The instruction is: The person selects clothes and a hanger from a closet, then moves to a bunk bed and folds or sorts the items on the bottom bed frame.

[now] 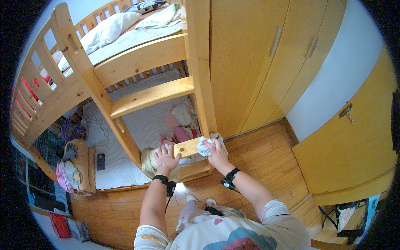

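Before me stands a wooden bunk bed ladder, whose lower rung (186,147) lies under both hands. My right hand (217,154) grips a bunched white cloth (205,147) against the rung's right end. At the rung's left end rests my left hand (167,157), fingers spread, holding nothing. A yellowish towel (150,161) hangs beside that hand, over the left end of the rung. Above is another bare ladder rung (153,97). The face of the rung beneath the white cloth is hidden.
On the lower bunk's mattress (112,175) lie a dark phone (100,161), a rolled tan mat (84,165) and pink cloth items (179,134). Wooden wardrobe doors (243,62) rise to the right of the ladder. A wooden door (347,150) with a metal handle stands farther right, above the plank floor (259,162).
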Demonstrator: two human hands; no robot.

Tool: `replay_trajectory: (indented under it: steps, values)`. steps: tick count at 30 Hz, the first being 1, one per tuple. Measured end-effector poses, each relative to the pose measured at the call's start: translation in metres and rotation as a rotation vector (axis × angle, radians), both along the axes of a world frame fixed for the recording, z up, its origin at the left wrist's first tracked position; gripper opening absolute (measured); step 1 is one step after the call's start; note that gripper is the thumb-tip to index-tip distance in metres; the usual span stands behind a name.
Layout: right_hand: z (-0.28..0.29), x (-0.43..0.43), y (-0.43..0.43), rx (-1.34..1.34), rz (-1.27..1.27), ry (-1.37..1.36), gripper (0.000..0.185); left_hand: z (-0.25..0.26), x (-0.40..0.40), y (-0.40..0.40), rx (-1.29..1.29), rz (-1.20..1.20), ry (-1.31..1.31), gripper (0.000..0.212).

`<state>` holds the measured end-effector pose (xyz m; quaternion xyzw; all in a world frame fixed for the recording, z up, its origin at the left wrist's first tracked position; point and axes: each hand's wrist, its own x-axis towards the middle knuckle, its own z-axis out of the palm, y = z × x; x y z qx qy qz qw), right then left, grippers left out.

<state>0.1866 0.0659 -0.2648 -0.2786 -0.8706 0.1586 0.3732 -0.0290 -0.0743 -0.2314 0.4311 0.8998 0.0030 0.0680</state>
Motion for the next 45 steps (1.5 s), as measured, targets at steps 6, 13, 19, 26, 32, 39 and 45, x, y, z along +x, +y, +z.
replay_trajectory:
  steps: [6,13,19,26,32,39,45]
  values:
    - [0.027,-0.025,-0.041,-0.195,0.062,-0.063,0.053,-0.009,-0.042,-0.025,0.091,-0.010,-0.040,0.081]
    - [0.146,-0.096,-0.061,-0.080,0.185,0.321,0.034,0.050,-0.020,-0.034,0.702,-0.512,-0.513,0.077]
    - [0.207,-0.075,-0.070,-0.121,0.053,0.246,0.024,0.113,-0.013,-0.044,0.955,-0.131,-0.515,0.019]
    - [0.279,-0.129,-0.072,0.365,0.044,0.595,0.043,0.236,-0.060,-0.039,1.374,-0.097,-0.140,0.023]
    - [0.255,-0.223,-0.091,0.364,0.171,0.214,0.030,0.249,-0.128,-0.065,1.568,0.100,0.136,0.030]
    - [0.276,-0.246,-0.086,0.257,0.444,-0.135,0.035,0.220,-0.087,-0.072,0.946,0.036,0.458,0.039]
    - [0.294,-0.170,-0.038,0.305,0.254,-0.280,0.054,0.231,-0.062,-0.041,0.700,-0.130,0.546,0.057]
